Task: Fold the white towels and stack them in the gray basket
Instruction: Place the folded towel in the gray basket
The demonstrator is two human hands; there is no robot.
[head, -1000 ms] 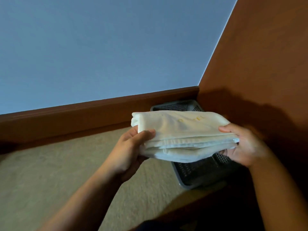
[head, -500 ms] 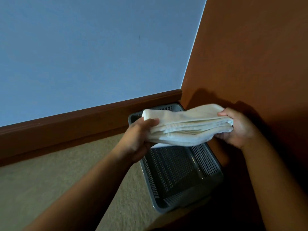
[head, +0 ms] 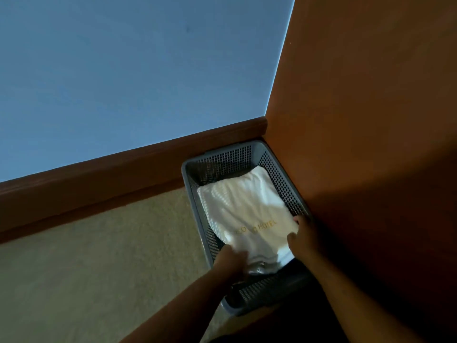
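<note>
Folded white terry towel with gold "HOTEL" lettering (head: 247, 214) now lies flat inside the gray perforated plastic basket (head: 222, 151). It fills the basket's floor from side wall to side wall, and only a strip at the far end is uncovered. A moment ago both hands held it in the air above the basket, so it has just been lowered in. This towel looks all but placed; what seems left is to let go and draw the hands out.

The left hand (head: 230, 262) is at the towel's near left corner, blurred by motion. I cannot tell whether its fingers pinch the layered edge or merely rest against it. The right hand (head: 305, 237) is at the near right edge, against the basket's right wall. Its thumb and a forefinger lie on the cloth, but the other fingers are hidden, so I cannot say if it grips.

No other towel shows beneath, though the folds could hide one.

The basket stands on beige carpeted floor (head: 99, 268), pushed into the floor's far right corner. There a dark brown wooden baseboard (head: 123, 169) under a pale blue wall (head: 123, 70) meets an orange-brown panel (head: 371, 120). The room is dim, and shadow covers the basket's near end.
</note>
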